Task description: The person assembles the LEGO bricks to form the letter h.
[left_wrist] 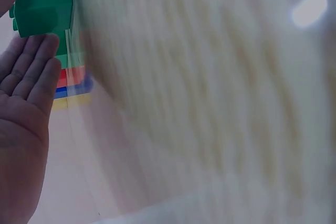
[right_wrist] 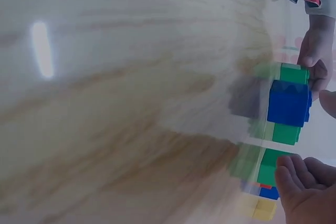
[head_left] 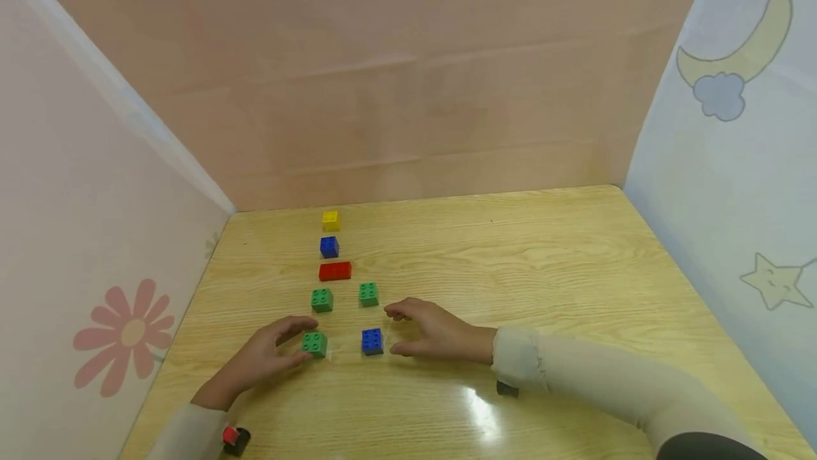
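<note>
My left hand [head_left: 264, 354] is spread around a green brick [head_left: 315, 345], the thumb at its near side and the fingertips beyond its far side. In the left wrist view the fingers are fairly straight beside that green brick [left_wrist: 44, 3]; whether the thumb touches it I cannot tell. My right hand [head_left: 434, 332] is held just right of a blue brick [head_left: 372, 341], thumb and fingers parted, with a gap to the brick. In the right wrist view the blue brick [right_wrist: 289, 103] stands apart from the hand [right_wrist: 310, 192].
Behind the left hand stand a green brick [head_left: 322, 300], a long red brick [head_left: 335, 271], a blue brick [head_left: 329, 247] and a yellow brick [head_left: 330, 221] in a column. Another green brick [head_left: 368, 294] stands behind the near blue one. Fabric walls [head_left: 408, 120] border the wooden table [head_left: 542, 261].
</note>
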Available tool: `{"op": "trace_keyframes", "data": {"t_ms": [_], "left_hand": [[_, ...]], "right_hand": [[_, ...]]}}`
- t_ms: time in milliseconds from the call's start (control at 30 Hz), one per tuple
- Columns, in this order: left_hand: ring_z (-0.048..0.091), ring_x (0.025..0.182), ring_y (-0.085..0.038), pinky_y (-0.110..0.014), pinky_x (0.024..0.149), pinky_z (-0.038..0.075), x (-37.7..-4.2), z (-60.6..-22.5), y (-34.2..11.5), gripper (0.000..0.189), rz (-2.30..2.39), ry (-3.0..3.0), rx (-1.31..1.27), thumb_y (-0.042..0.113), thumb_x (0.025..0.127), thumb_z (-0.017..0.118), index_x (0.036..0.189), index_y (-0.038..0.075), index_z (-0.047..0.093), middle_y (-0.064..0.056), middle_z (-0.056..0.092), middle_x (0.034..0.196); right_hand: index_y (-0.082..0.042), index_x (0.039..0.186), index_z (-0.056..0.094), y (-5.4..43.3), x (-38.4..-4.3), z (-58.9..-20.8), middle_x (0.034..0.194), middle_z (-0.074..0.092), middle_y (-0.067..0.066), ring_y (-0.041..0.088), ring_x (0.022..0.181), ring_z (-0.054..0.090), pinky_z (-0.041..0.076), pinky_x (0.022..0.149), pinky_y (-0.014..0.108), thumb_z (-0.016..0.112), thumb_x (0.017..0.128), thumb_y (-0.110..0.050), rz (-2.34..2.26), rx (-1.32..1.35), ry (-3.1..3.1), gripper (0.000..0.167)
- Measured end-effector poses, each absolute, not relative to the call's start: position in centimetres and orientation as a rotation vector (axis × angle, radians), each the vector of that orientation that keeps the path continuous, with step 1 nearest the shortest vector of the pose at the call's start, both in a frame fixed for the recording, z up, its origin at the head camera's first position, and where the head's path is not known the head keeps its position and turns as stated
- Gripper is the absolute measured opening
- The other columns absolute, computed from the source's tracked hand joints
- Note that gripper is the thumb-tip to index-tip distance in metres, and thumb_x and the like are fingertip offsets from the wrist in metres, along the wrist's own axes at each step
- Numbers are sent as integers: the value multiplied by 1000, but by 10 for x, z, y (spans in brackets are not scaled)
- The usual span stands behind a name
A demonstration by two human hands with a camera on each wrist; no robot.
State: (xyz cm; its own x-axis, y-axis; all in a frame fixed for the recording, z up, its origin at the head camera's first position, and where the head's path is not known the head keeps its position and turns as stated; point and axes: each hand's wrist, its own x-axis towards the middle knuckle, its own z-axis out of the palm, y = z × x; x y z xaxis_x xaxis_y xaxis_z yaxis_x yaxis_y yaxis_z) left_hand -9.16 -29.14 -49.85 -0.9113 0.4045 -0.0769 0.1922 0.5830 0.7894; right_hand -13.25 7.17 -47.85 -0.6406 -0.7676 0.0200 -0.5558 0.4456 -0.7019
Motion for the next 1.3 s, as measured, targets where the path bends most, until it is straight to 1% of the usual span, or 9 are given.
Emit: {"op": "trace_keyframes", "data": {"t_ms": [133, 200, 300, 467, 667, 867, 1167, 1300], "left_hand": [[52, 125, -26, -45, 103, 43, -92, -499, -292, 51, 1208, 2551, 498, 38, 85, 76, 128, 19, 58, 4, 59, 128], [52, 124, -27, -46, 102, 43, -91, -500, -292, 50, 1186, 2555, 506, 38, 86, 75, 128, 18, 58, 4, 59, 128], [54, 123, -25, -45, 101, 45, -92, -500, -292, 48, 1158, 2561, 504, 38, 86, 74, 127, 19, 59, 5, 59, 127], [54, 122, -22, -42, 101, 46, -93, -497, -291, 48, 1131, 2560, 484, 39, 85, 75, 127, 20, 59, 9, 59, 126], [54, 122, -21, -41, 101, 46, -95, -497, -292, 46, 1102, 2543, 470, 37, 86, 75, 127, 22, 59, 8, 59, 127], [56, 120, -23, -42, 99, 47, -90, -494, -294, 42, 1085, 2519, 480, 32, 89, 73, 127, 22, 58, 7, 59, 126], [58, 118, -18, -40, 99, 48, -89, -491, -293, 40, 1093, 2506, 510, 32, 89, 72, 126, 22, 58, 9, 60, 124], [59, 116, -20, -41, 97, 49, -89, -489, -292, 40, 1085, 2512, 509, 33, 89, 72, 125, 21, 60, 7, 61, 123]], "right_hand": [[-7, 139, 48, 67, -131, -481, 131, 56, 1, 11, 117, 54, 46, 99, 27, 67, 90, -48, -1018, -1144, 2389, 67], [-6, 137, 50, 65, -131, -482, 129, 57, 2, 11, 115, 55, 47, 98, 25, 68, 90, -46, -1041, -1139, 2386, 64], [-5, 135, 51, 62, -130, -481, 127, 58, 3, 10, 114, 56, 47, 97, 24, 69, 90, -42, -1049, -1130, 2400, 61], [-5, 137, 50, 57, -129, -479, 128, 57, 5, 11, 114, 55, 47, 98, 25, 71, 89, -40, -1014, -1124, 2436, 63], [-7, 136, 50, 53, -127, -483, 129, 57, 3, 10, 116, 54, 47, 98, 26, 71, 89, -41, -1002, -1111, 2447, 62], [-8, 137, 50, 47, -124, -488, 131, 56, 0, 9, 119, 52, 45, 100, 26, 69, 91, -42, -977, -1151, 2434, 60], [-8, 132, 56, 42, -120, -486, 123, 60, -4, 6, 111, 55, 48, 95, 23, 70, 91, -38, -936, -1142, 2468, 52], [-9, 130, 57, 42, -119, -485, 121, 60, -5, 6, 109, 56, 48, 93, 22, 71, 90, -35, -933, -1122, 2468, 50]]}}
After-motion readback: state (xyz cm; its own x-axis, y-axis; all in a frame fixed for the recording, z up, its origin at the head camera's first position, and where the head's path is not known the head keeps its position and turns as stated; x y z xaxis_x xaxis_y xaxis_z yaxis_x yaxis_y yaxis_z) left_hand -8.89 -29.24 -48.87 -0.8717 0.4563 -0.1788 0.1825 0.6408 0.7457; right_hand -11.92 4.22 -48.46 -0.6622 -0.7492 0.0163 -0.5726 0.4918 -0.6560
